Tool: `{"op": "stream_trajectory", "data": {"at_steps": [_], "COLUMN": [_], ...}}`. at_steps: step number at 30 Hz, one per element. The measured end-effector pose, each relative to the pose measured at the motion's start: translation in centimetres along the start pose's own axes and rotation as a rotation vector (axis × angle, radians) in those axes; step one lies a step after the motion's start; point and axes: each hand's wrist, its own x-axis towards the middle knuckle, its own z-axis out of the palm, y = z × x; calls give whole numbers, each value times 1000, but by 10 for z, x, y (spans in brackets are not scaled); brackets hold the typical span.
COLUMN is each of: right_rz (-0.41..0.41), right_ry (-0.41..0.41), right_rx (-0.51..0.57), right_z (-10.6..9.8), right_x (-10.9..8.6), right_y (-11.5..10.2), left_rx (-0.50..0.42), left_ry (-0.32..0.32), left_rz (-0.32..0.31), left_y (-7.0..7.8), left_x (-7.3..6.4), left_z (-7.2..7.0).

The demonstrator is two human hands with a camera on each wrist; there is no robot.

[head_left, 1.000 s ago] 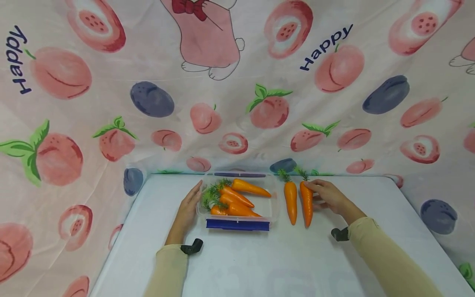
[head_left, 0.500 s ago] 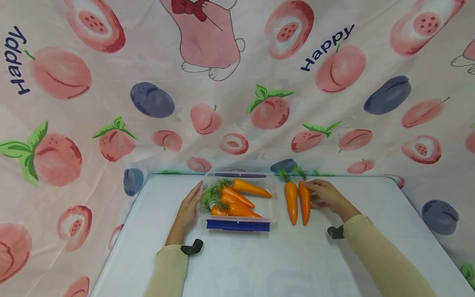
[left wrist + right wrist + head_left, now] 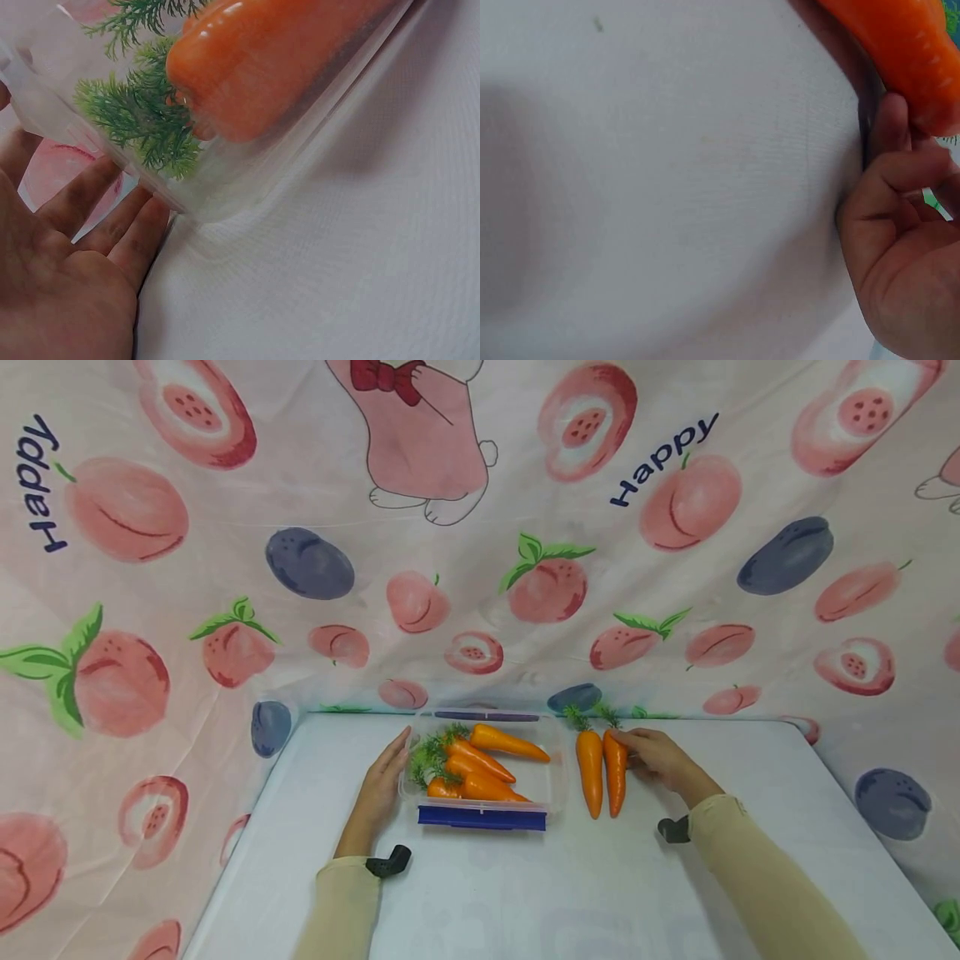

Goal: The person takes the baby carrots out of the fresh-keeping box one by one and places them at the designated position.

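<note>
Item, clear plastic box [image 3: 536,774], on the table [image 3: 525,893], blue latch [image 3: 482,817] along its near side; contents, several orange carrots [image 3: 510,743], leafy tops mostly toward the box's left end (an exact count is uncertain where they overlap); item, inner carrot [image 3: 590,772], to the right of the box, near but apart from it; item, outer carrot [image 3: 616,777], farther right of the box, just beside the inner carrot and roughly parallel; item, right hand [image 3: 663,760], to the right of the box, fingers pinching the outer carrot near its crown; item, left hand [image 3: 381,783], at the left wall of the box, fingers released and fairly straight, touching the plastic without clasping it; step in hand, by judgement, lining up the outer carrot with its neighbour outside the box, which the left hand seems to steady; next move, by judgement, calls for a clean release without rolling either carrot, or, if lifting is meant, a firmer pinch and clearance over the box's right wall.
</note>
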Motion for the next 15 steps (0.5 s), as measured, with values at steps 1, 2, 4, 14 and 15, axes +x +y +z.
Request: {"op": "stream_trajectory", "data": {"at_steps": [1, 2, 4, 14, 15], "right_rz": [2, 3, 8, 11, 12], "right_ry": [3, 5, 13, 10, 11], "right_rx": [6, 6, 10, -6, -8], "right_z": [0, -1, -1, -3, -3], "right_x": [0, 1, 2, 6, 6], "right_y": [1, 1, 3, 6, 6], "left_rx": [-8, -20, -22, 8, 12], "left_ry": [0, 1, 4, 8, 7], "left_rz": [6, 11, 8, -10, -13], "left_y": [0, -1, -1, 1, 1], "left_x": [0, 1, 1, -1, -1], "left_z": [0, 1, 1, 1, 0]}}
